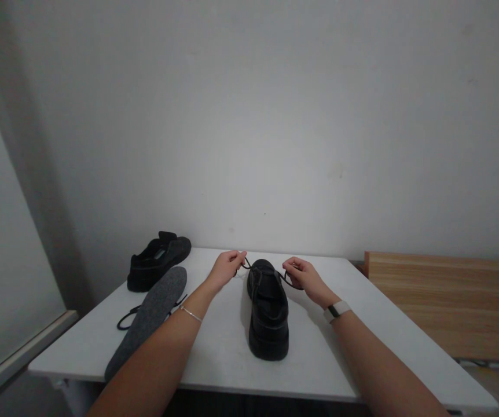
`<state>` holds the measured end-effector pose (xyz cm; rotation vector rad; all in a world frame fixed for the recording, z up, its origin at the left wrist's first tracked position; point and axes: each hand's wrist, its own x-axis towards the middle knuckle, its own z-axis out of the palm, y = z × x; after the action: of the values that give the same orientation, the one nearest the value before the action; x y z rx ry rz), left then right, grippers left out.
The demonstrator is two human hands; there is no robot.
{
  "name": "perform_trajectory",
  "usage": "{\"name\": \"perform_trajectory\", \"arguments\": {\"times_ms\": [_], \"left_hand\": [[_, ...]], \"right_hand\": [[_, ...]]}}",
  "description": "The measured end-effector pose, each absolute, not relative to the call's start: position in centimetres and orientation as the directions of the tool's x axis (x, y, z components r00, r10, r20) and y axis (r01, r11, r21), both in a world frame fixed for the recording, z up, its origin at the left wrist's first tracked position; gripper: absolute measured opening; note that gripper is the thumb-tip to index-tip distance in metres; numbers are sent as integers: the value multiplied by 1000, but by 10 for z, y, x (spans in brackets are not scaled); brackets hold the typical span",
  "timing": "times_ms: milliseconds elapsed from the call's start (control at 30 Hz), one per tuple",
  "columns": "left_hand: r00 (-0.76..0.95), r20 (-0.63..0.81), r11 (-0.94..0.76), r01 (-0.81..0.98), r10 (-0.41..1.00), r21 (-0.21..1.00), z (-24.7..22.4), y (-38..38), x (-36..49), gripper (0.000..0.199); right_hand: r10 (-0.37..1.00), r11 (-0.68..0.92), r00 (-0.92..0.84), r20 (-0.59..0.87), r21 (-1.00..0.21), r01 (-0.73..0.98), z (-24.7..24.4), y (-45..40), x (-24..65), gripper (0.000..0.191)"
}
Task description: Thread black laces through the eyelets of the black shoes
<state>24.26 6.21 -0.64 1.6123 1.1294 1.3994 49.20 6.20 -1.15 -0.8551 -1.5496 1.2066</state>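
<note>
A black shoe [269,313] stands upright on the white table, its heel towards me and its toe towards the wall. To the left of its toe, my left hand [227,265] is closed in a pinch on one end of the black shoelace [293,285]. My right hand [304,277] pinches the other end on the right side. Both lace ends run from the shoe's upper out to my fingers. How the lace is threaded through the eyelets is too dark to make out.
A second black shoe [156,263] sits at the table's back left. A grey felt insole [154,313] lies before it, partly behind my left forearm, with a loose black lace [125,321] beneath. The white table [219,347] meets the wall; a wooden board [444,301] is at right.
</note>
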Motion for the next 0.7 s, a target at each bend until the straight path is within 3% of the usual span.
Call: {"name": "perform_trajectory", "arguments": {"times_ms": [467, 700], "left_hand": [[-329, 393, -460, -160, 859, 873, 3, 64, 236, 43], [-295, 407, -490, -316, 865, 812, 11, 61, 240, 39]], "right_hand": [[928, 363, 42, 370, -874, -324, -7, 72, 499, 39], [893, 450, 164, 420, -808, -380, -1, 68, 494, 35]]}}
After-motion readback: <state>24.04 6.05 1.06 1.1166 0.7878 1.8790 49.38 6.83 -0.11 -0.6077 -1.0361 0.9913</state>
